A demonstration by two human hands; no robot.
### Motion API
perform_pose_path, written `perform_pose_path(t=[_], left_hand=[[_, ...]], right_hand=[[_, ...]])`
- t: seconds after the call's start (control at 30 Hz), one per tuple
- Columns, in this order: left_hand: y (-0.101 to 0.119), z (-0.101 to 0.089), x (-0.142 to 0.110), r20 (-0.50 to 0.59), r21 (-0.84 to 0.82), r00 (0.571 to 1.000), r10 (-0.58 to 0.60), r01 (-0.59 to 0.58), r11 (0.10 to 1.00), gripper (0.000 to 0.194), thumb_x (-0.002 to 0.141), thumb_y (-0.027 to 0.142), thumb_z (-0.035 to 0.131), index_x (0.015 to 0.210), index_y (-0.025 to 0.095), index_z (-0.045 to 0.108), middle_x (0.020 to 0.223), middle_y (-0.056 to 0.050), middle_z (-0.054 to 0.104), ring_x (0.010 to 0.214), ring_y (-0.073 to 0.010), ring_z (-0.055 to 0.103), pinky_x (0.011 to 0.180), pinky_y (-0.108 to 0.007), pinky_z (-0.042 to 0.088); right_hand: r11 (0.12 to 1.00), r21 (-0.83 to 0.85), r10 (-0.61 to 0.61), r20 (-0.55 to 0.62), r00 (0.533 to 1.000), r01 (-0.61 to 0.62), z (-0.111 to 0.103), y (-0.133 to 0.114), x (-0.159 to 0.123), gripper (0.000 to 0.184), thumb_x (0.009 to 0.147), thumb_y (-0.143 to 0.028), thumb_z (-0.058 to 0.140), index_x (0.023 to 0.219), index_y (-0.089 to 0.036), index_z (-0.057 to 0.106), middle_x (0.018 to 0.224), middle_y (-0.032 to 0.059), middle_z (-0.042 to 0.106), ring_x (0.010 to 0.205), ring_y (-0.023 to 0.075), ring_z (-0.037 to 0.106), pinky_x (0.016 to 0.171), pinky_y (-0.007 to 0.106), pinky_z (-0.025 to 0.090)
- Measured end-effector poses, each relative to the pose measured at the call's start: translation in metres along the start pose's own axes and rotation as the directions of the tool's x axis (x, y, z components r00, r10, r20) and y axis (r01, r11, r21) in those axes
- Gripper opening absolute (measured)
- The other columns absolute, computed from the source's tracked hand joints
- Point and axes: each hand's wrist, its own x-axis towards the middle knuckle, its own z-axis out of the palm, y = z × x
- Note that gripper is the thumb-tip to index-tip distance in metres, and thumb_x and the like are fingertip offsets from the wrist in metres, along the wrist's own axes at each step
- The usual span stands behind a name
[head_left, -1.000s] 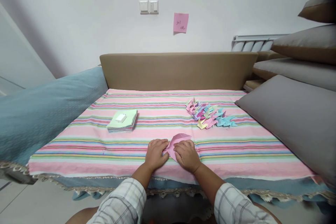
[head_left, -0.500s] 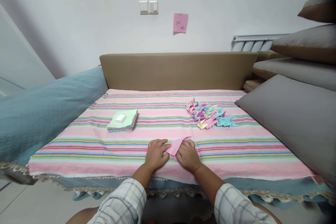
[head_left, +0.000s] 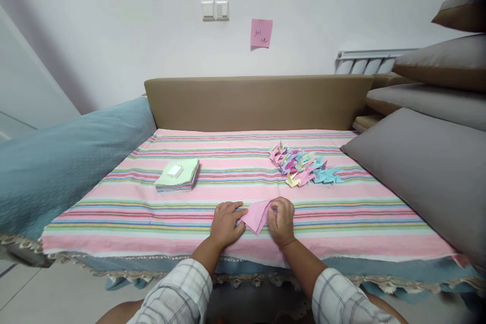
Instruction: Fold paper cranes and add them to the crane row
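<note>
Pink paper (head_left: 255, 216) sits right between the two hands, folded, one point aimed back at the person. Left hand (head_left: 228, 225) is palm-down on the striped cloth (head_left: 125, 197), fingertips at the paper's left end; honestly can't tell if it's gripping that end or just pressing it. Right hand (head_left: 281, 217) is curled, with the paper's right corner pinched between thumb and fingers. Past the left hand and off to its left, you've got a stack (head_left: 187, 174) of sheets, green on top, with a little white block (head_left: 175, 171) on it. Past the right hand, slightly to its right: a bunch of colourful paper birds (head_left: 304, 169). Way right of that hand, a grey cushion (head_left: 425, 162). Well beyond both hands, a brown backrest (head_left: 258, 104), then a pink note (head_left: 261, 33) on the wall (head_left: 132, 20).
</note>
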Motion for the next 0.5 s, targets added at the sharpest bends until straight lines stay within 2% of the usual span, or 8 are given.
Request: perform_pose_path(t=[0.07, 0.13, 0.23, 0.37, 0.5], left_hand=[[0.0001, 0.0002, 0.0001, 0.002, 0.0, 1.0, -0.002, 0.002, 1.0, 0.043, 0.069, 0.022, 0.058, 0.109, 0.033, 0.064, 0.121, 0.0, 0.06, 0.108, -0.0254, 0.049, 0.096, -0.046, 0.032], [0.0003, 0.0, 0.0002, 0.004, 0.005, 1.0, -0.006, 0.006, 1.0, 0.042, 0.07, 0.021, 0.057, 0.109, 0.033, 0.064, 0.122, 0.0, 0.059, 0.109, -0.0251, 0.048, 0.096, -0.046, 0.032], [0.0005, -0.0014, 0.0007, 0.024, 0.01, 1.0, -0.005, 0.005, 1.0, 0.037, 0.076, 0.021, 0.052, 0.109, 0.033, 0.064, 0.122, 0.001, 0.059, 0.109, -0.0242, 0.048, 0.096, -0.046, 0.031], [0.0009, -0.0024, 0.0019, 0.026, -0.001, 0.999, -0.021, 0.021, 1.0, 0.03, 0.087, 0.03, 0.043, 0.106, 0.034, 0.065, 0.119, 0.001, 0.061, 0.108, -0.0231, 0.049, 0.095, -0.046, 0.032], [0.001, 0.0004, 0.0039, 0.02, 0.01, 0.999, -0.047, 0.047, 0.999, 0.025, 0.083, 0.033, 0.051, 0.103, 0.033, 0.066, 0.121, 0.001, 0.059, 0.107, -0.0235, 0.049, 0.095, -0.046, 0.032]], right_hand=[[1.0, -0.018, 0.02, -0.027, 0.999, -0.02, 0.0004, 0.0005, -0.0005, 0.023, 0.086, -0.026, 0.038, 0.098, -0.018, 0.056, 0.107, 0.0115, 0.05, 0.103, 0.0251, 0.044, 0.089, 0.042, 0.031], [0.999, -0.046, 0.009, 0.037, 0.999, -0.007, 0.0001, -0.0004, -0.0005, 0.026, 0.086, -0.026, 0.039, 0.103, -0.02, 0.058, 0.115, 0.0112, 0.047, 0.109, 0.026, 0.042, 0.091, 0.043, 0.03], [0.996, -0.085, -0.009, 0.126, 0.992, 0.019, -0.0008, -0.0026, 0.0001, 0.024, 0.086, -0.026, 0.041, 0.093, -0.024, 0.064, 0.118, 0.0079, 0.048, 0.11, 0.0252, 0.042, 0.091, 0.042, 0.028], [0.994, -0.109, 0.026, 0.137, 0.99, -0.011, -0.0007, -0.0041, 0.0013, 0.023, 0.086, -0.025, 0.042, 0.079, -0.022, 0.064, 0.114, 0.007, 0.052, 0.107, 0.0239, 0.043, 0.09, 0.04, 0.027], [0.992, -0.122, 0.037, 0.139, 0.99, -0.02, 0.0004, -0.0047, 0.0024, 0.024, 0.087, -0.023, 0.043, 0.073, -0.02, 0.062, 0.11, 0.007, 0.055, 0.104, 0.0229, 0.045, 0.089, 0.039, 0.027]])
